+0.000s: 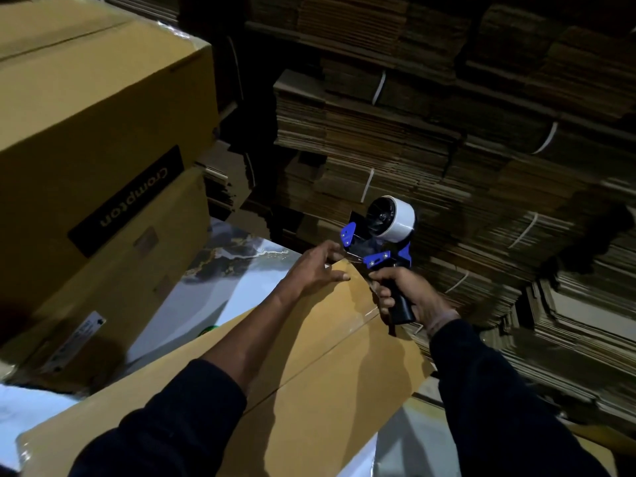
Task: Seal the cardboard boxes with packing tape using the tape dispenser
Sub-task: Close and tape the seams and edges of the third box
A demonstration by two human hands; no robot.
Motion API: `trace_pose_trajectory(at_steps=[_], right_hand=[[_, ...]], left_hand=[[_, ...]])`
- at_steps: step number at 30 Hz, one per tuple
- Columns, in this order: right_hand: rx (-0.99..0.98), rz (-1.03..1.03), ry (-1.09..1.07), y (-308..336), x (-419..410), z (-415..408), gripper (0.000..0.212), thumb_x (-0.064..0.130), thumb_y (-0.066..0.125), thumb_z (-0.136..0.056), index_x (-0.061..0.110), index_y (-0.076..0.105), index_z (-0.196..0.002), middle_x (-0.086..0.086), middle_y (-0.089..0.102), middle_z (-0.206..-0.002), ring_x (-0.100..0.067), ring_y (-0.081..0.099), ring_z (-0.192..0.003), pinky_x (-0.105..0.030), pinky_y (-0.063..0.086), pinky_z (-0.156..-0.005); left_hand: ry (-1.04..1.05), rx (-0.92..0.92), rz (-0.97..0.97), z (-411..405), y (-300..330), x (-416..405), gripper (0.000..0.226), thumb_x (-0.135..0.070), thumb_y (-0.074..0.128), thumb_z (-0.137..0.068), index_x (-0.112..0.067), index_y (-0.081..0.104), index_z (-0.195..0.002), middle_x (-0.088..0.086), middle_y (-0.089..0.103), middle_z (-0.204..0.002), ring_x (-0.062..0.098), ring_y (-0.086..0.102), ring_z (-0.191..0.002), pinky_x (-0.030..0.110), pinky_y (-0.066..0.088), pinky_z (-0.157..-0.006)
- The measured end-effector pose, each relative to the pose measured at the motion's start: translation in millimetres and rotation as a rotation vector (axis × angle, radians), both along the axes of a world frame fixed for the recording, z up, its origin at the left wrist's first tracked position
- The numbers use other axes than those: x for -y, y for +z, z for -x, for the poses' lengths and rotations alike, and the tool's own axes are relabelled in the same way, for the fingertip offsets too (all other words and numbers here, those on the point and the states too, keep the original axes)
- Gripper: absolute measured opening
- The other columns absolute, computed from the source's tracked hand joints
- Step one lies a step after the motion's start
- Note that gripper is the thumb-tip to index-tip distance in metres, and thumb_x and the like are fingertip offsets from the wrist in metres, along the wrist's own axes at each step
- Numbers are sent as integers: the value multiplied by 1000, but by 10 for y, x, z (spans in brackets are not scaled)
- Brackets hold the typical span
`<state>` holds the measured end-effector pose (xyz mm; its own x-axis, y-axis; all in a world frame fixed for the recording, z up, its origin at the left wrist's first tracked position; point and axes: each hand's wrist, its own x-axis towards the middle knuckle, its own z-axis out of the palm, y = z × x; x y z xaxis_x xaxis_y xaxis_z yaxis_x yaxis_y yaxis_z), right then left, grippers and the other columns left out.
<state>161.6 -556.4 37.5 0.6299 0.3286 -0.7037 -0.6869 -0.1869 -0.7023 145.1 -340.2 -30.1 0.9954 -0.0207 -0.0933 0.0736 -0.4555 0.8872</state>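
A long brown cardboard box lies in front of me, its flaps closed along a centre seam. My right hand grips the black handle of a blue tape dispenser with a white tape roll, held just above the box's far end. My left hand rests on that far end, fingers spread at the dispenser's mouth and seeming to pinch the tape's loose end. A shiny strip of tape lies along the seam near the dispenser.
Two large stacked cardboard boxes, one with a black "Crompton" label, stand to the left. Bundles of flattened cardboard tied with white straps fill the back and right. A marbled glossy surface shows under the box.
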Motion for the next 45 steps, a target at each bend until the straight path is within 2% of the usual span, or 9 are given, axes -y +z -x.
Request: trace_pose_trajectory(at_steps=[5, 8, 15, 19, 24, 27, 31, 36, 45], right_hand=[[-6, 5, 12, -28, 59, 1, 27, 19, 58, -95, 16, 57, -68, 2, 41, -59, -13, 35, -44, -26, 33, -45], [-37, 0, 36, -37, 107, 21, 24, 20, 59, -94, 14, 56, -71, 2, 40, -58, -13, 34, -44, -26, 33, -44], [-150, -15, 56, -11, 192, 49, 19, 18, 60, -93, 14, 58, -75, 2, 42, -63, -10, 36, -47, -23, 36, -44], [-127, 121, 114, 9, 240, 40, 24, 11, 56, -96, 14, 54, -73, 0, 44, -64, -12, 40, -50, -25, 36, -48], [26, 348, 124, 83, 178, 83, 20, 1, 60, -95, 8, 57, -76, -6, 51, -60, -18, 51, -49, -29, 44, -50], [94, 342, 63, 83, 133, 161, 18, 2, 60, -92, 9, 56, -76, -8, 49, -60, -21, 51, -49, -28, 45, -47], [186, 357, 9, 27, 132, 255, 3, 2, 61, -86, 4, 60, -87, -13, 52, -63, -26, 55, -49, -30, 52, -48], [163, 351, 37, 18, 205, 250, 11, -1, 56, -79, 9, 53, -75, -9, 47, -60, -22, 45, -48, -31, 40, -50], [171, 342, 25, -67, 349, 347, 14, -1, 55, -76, 10, 51, -67, -8, 44, -57, -21, 41, -45, -29, 37, -50]], left_hand=[[-40, 28, -106, 16, -12, -11, 54, -40, 81, -87, -26, 62, -136, 0, 68, -135, 20, 63, -123, 43, 53, -102], [-59, 63, -184, 35, -36, -13, 54, -52, 76, -89, -28, 62, -135, 0, 68, -134, 23, 63, -122, 42, 54, -98], [-74, 85, -261, 85, -55, 17, 79, -74, 76, -75, -31, 58, -138, 0, 67, -137, 25, 62, -123, 36, 50, -94], [-60, 69, -260, 78, -29, 83, 77, -66, 79, -79, -26, 59, -141, 2, 65, -141, 25, 60, -128, 33, 46, -92], [22, 29, -319, 28, 21, 263, 52, -39, 76, -92, -25, 59, -139, 6, 67, -137, 31, 61, -126, 38, 49, -93], [139, 107, -391, 116, -52, 369, 32, -36, 60, -102, -28, 59, -133, 5, 71, -127, 33, 64, -118, 38, 47, -84], [232, 277, -461, 233, -79, 427, 20, -34, 53, -103, -28, 63, -120, 4, 76, -106, 33, 69, -98, 33, 38, -67], [265, 285, -509, 268, -68, 455, 15, -26, 50, -104, -24, 65, -105, 6, 73, -93, 34, 67, -88, 33, 35, -65], [275, 351, -561, 309, -95, 503, 20, -24, 46, -104, -25, 66, -110, 4, 73, -96, 32, 67, -89, 31, 31, -66]])
